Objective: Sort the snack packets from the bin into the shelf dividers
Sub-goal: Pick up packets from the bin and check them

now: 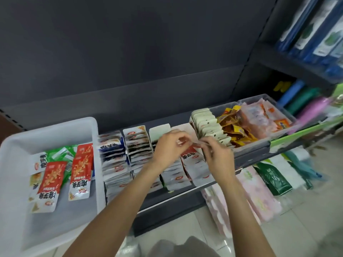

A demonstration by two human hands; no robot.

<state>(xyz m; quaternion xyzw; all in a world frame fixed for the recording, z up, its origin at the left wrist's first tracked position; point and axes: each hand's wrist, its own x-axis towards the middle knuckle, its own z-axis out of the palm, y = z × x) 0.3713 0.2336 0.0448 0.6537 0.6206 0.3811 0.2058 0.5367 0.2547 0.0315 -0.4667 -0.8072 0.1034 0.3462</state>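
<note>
Both hands, left hand point(171, 145) and right hand point(216, 152), pinch a red packet point(190, 153); a loose grip could drop it into the wrong divider point(201, 153) just beside.

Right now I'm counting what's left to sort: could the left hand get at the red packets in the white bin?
Probably yes. The left hand is busy over the shelf dividers, but the white bin is open-topped, and the red packets lie on top, uncovered.

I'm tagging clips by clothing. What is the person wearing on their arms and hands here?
Nothing shows on them: both forearms are bare right down to the frame's lower edge, with no sleeves in sight. The left hand and right hand have no gloves, and no watch or bracelet shows at the wrists. Motion blur hides whether any finger has a ring.
</note>
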